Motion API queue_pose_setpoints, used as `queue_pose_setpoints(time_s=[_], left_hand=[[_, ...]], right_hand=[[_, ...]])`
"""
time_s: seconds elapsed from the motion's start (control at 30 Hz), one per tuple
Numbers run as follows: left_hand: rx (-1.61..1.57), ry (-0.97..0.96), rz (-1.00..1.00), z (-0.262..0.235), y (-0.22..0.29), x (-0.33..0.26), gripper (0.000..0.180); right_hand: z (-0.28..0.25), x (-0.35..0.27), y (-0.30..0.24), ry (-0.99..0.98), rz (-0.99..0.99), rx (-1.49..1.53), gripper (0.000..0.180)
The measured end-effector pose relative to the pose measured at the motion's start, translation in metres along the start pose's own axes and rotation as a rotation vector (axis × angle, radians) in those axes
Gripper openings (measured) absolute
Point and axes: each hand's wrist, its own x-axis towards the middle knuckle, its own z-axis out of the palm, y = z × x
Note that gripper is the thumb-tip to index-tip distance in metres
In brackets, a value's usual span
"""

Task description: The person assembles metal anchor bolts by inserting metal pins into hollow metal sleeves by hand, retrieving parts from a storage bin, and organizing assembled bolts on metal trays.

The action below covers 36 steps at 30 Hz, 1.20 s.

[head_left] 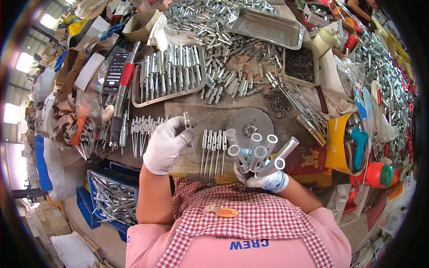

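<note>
My left hand, in a white glove, is closed in a pinch on a metal rod with a small cylindrical head, held up above the bench. Most of the rod's lower part is hidden by the fingers. My right hand, gloved with blue marks, grips a bunch of silver metal tubes, their open ends pointing up and fanning out. Between the hands lies a row of thin rods with cylindrical heads. Another group of such rods lies left of my left hand. Behind the tubes sits a round grey disc.
A metal tray of shiny rods stands at the back left, beside a phone. Loose metal parts heap up at the back. To the right are a yellow container and a dark-filled tray. A blue crate sits low left.
</note>
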Motion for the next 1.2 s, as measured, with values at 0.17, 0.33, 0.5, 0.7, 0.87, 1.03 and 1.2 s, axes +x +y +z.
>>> queue_pose_setpoints(time_s=[0.17,0.33,0.5,0.7,0.87,1.03,1.2], left_hand=[[-0.159,-0.155,-0.178,0.026,0.007,-0.01,0.039],[-0.204,-0.045,-0.137,0.058,-0.023,-0.018,0.014],[0.348,0.082,0.013,0.07,-0.016,-0.027,0.024],[-0.067,-0.055,-0.188,0.057,-0.015,-0.022,0.023],[0.038,0.288,0.348,0.049,0.003,-0.025,0.054],[-0.222,0.267,0.751,0.03,0.056,-0.014,0.07],[-0.205,0.188,0.796,0.036,0.065,-0.015,0.068]], right_hand=[[-0.002,0.002,0.004,-0.033,-0.056,0.207,0.059],[0.019,0.013,-0.013,0.08,-0.162,0.071,0.052],[0.014,0.011,-0.011,0.013,-0.128,0.162,0.055],[0.015,0.01,-0.012,-0.012,-0.108,0.271,0.062],[0.012,0.013,-0.008,-0.038,-0.157,0.214,0.06],[0.01,0.003,-0.006,-0.001,-0.033,0.167,0.057],[0.011,0.006,-0.008,-0.048,0.025,0.117,0.062]])
